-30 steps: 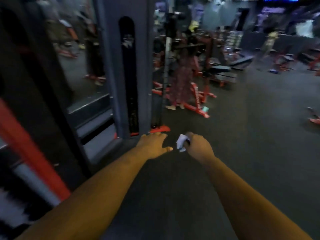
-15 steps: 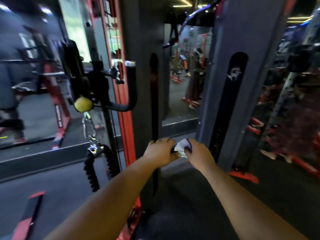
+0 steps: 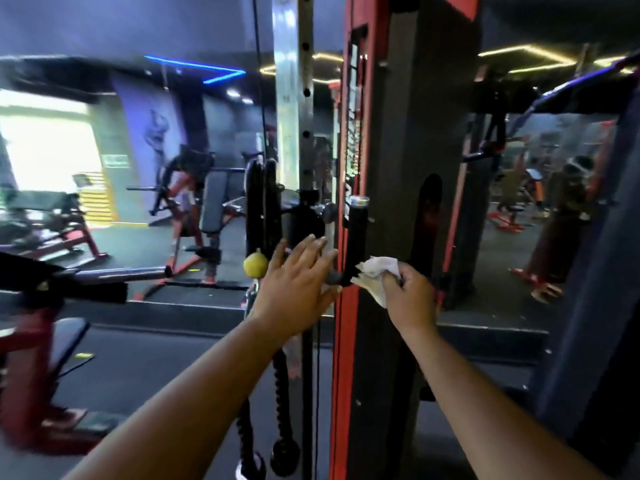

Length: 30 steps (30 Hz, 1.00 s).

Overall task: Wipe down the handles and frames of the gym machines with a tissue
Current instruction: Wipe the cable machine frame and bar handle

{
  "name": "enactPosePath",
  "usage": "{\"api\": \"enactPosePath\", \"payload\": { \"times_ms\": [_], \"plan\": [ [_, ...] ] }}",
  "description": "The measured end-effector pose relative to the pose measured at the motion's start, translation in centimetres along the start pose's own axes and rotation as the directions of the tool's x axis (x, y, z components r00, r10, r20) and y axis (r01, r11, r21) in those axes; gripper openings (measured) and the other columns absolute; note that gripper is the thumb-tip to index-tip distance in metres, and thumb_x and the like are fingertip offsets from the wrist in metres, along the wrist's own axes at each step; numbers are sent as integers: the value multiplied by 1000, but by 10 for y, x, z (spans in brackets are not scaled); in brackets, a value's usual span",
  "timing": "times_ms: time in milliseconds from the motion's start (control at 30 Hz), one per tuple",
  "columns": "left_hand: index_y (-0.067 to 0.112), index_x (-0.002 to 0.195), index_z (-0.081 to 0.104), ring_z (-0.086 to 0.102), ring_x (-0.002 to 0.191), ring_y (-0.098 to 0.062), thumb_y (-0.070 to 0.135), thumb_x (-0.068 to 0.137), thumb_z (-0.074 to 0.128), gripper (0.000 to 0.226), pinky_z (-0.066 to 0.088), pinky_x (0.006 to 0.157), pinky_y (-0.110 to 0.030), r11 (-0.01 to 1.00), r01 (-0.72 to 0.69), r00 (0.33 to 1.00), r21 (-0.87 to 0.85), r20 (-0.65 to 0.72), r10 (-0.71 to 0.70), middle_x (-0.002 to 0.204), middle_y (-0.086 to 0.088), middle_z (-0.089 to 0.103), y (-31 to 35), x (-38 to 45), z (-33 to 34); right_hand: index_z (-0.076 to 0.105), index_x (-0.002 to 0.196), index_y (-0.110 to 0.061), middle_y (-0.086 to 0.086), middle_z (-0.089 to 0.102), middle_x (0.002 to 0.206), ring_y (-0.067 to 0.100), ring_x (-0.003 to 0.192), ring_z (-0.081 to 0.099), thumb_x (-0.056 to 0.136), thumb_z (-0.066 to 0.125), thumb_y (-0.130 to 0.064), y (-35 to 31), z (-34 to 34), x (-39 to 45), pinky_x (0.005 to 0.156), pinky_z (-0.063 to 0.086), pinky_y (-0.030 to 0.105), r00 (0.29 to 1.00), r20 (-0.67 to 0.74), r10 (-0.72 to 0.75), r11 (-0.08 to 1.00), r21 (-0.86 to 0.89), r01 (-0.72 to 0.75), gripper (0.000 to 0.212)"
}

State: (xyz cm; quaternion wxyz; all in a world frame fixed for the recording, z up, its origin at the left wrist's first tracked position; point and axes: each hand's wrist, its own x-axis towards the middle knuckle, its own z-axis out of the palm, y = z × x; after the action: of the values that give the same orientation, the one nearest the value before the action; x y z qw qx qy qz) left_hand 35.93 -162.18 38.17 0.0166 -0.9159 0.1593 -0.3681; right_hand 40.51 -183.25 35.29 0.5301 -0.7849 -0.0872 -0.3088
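A black upright handle [image 3: 356, 237] with a silver cap sticks up from the cable machine's pulley carriage, in front of the red and black frame column [image 3: 349, 341]. My right hand [image 3: 408, 299] holds a crumpled white tissue [image 3: 375, 275] pressed against the lower bend of that handle. My left hand [image 3: 298, 289] is spread with fingers apart, its fingertips at the handle's base beside the carriage. It holds nothing.
A yellow stopper ball [image 3: 255, 266] and a black rope attachment [image 3: 282, 410] hang on the cable just left of my left hand. A silver perforated post [image 3: 292, 98] rises behind. A red bench [image 3: 31, 358] stands low left. A mirror [image 3: 540, 220] is at the right.
The view swung left and up from the floor to the cable machine. Both hands rose to the black handle; the tissue now touches it and my left hand has spread open.
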Motion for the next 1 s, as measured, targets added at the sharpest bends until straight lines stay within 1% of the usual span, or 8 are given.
{"api": "enactPosePath", "payload": {
  "times_ms": [167,267,400,567,633,733,900,1000],
  "plan": [
    [25,152,43,14,157,-23,53,100,48,60,10,126,-59,990,113,976,85,-194,-95,163,-3,33,-32,17,-34,72,107,-14,-5,68,90,13,83,66,102,56,-17,-16,18,50,63,43,14,996,-83,24,992,126,-14,17],
    [24,159,30,3,158,-22,52,97,53,72,3,127,-54,976,204,958,76,-221,-183,170,-4,17,-49,30,-40,70,115,-15,-2,68,98,13,84,65,104,52,-19,-29,32,72,69,50,22,984,-150,100,969,238,-63,21],
    [23,164,-5,-17,157,-18,54,96,52,94,-2,128,-49,960,281,952,20,-130,-276,171,1,-14,-62,54,-35,65,122,-17,-4,63,88,14,75,57,105,47,-27,-31,60,59,66,48,30,990,-32,134,906,410,-109,27],
    [17,164,0,-3,159,-20,53,99,45,87,10,128,-49,955,297,937,18,-198,-288,172,-4,-3,-64,62,-15,52,140,-28,-3,63,133,8,118,60,102,57,-42,-31,60,46,99,48,25,984,177,0,865,493,-88,40],
    [14,164,2,-1,159,-21,54,99,44,87,10,128,-50,957,287,937,33,-219,-273,172,-6,1,-66,63,-11,65,121,-29,1,69,112,10,102,64,94,67,-49,-39,50,75,105,47,36,940,339,22,824,527,-209,34],
    [12,164,2,-3,159,-21,55,98,37,86,9,128,-52,963,265,943,49,-220,-249,172,-7,2,-70,62,-11,67,98,-19,6,59,87,21,79,59,92,69,-54,-45,35,109,91,50,46,837,544,-54,780,547,-304,36],
    [12,164,-1,-8,158,-22,55,99,32,84,4,128,-51,960,271,941,72,-228,-249,172,-8,-1,-77,53,-11,65,102,-14,1,61,79,22,78,61,73,72,-76,-7,55,78,92,49,43,874,482,-66,858,474,-197,69],
    [11,164,1,-7,158,-22,52,99,41,87,4,129,-49,961,264,945,77,-222,-241,172,-8,0,-80,52,-14,65,95,-16,0,62,77,19,77,61,77,70,-73,-4,55,67,92,47,36,871,485,-71,850,487,-201,59]
  ]
}}
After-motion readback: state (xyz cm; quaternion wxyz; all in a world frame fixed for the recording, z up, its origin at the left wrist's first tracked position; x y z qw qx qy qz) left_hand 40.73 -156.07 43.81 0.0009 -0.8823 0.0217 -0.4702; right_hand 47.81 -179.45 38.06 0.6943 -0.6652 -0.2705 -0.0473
